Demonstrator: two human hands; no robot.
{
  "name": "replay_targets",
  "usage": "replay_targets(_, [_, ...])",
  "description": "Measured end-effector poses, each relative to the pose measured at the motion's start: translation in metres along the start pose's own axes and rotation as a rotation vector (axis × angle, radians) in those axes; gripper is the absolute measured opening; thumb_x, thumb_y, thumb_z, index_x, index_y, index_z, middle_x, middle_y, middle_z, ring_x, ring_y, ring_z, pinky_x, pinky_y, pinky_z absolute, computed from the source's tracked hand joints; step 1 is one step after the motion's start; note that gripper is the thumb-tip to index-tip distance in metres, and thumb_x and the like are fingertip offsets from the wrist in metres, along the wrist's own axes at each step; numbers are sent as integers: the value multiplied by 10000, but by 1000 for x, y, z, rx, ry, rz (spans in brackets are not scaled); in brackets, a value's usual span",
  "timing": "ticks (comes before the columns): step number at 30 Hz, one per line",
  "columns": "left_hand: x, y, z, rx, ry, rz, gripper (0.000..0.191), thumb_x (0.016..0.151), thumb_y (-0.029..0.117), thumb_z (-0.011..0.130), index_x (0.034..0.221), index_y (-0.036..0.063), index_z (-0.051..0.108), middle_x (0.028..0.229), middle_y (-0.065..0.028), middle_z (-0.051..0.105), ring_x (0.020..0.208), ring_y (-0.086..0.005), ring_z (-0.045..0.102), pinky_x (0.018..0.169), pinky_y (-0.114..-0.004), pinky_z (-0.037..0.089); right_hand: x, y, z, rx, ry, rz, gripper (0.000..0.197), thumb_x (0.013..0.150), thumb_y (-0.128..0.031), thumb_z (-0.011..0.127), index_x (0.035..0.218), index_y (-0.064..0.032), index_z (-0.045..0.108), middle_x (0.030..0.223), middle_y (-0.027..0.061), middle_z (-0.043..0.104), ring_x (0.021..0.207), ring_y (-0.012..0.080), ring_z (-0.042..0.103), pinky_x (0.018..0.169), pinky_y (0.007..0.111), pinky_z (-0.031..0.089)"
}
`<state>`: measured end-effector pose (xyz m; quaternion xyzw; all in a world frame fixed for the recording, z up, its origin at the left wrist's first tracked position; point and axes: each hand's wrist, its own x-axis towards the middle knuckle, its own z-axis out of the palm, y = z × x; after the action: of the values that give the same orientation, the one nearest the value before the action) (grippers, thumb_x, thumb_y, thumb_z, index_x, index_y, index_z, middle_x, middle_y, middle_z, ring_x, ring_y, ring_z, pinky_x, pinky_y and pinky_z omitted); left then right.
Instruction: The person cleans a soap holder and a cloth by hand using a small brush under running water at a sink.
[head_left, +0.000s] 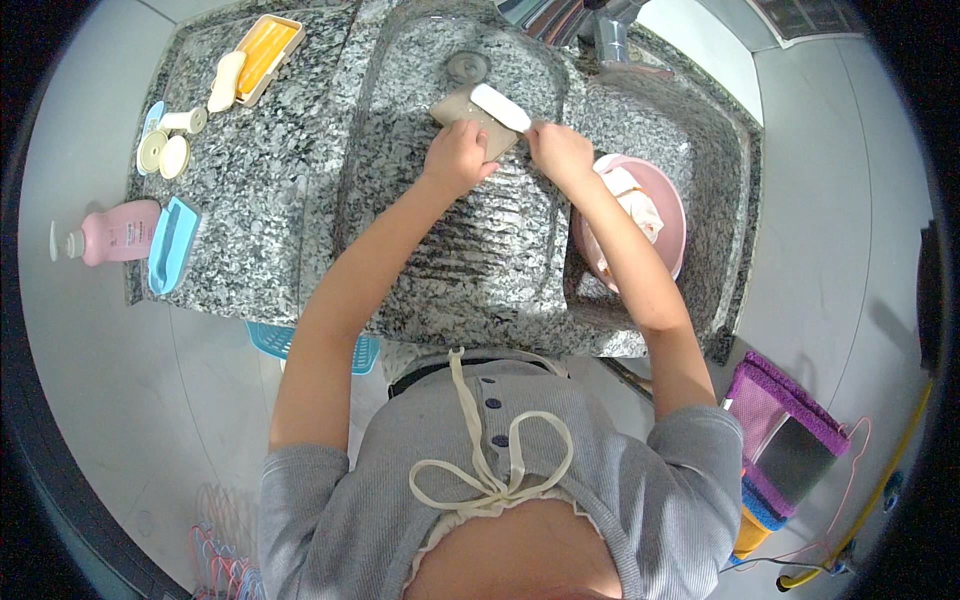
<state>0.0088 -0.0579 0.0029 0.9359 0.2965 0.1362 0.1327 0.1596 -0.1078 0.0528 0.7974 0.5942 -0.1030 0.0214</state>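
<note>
My left hand (456, 157) grips a flat grey-beige piece (455, 105), perhaps an insole or a folded cloth. Small white specks show on its surface. A white brush or scraper (501, 109) lies across the top of the piece, and my right hand (561, 155) is closed around its near end. Whatever touches the piece under the white tool is hidden. Both hands are over the granite laundry sink (390, 150), just beyond its ribbed washboard (472, 232). The drain (469, 67) sits farther back.
A pink basin (675, 217) with white wet cloth stands in the right sink under my forearm. On the left counter are a soap bar (226, 81), a yellow soap box (268, 56), round containers (175, 157), a blue brush (173, 244) and a pink pump bottle (120, 232). A faucet (611, 37) is behind.
</note>
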Motion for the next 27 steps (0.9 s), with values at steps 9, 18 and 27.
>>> replay_targets(9, [-1,-8,-4,16,54,41,449,637,378,606,921,35,551,815,-94,447,798,-256,480,640,-364,405,-5,9,2,-72,-4,-30,259,795,-281,412,795,-82,578,687,153,581,641,315,570,560,410,452])
replay_targets(18, [0,-6,-4,-25,24,23,455,661,374,587,941,18,538,842,-131,435,836,-279,456,684,-376,402,3,-4,-3,36,-32,34,276,771,-241,426,742,-31,602,721,161,590,680,318,580,603,408,460])
replay_targets(27, [0,-15,-8,13,-78,84,482,651,396,578,977,45,525,871,-122,453,880,-266,445,722,-374,384,5,-2,15,127,74,-11,254,784,-278,437,839,-82,589,716,152,579,687,324,560,610,403,445])
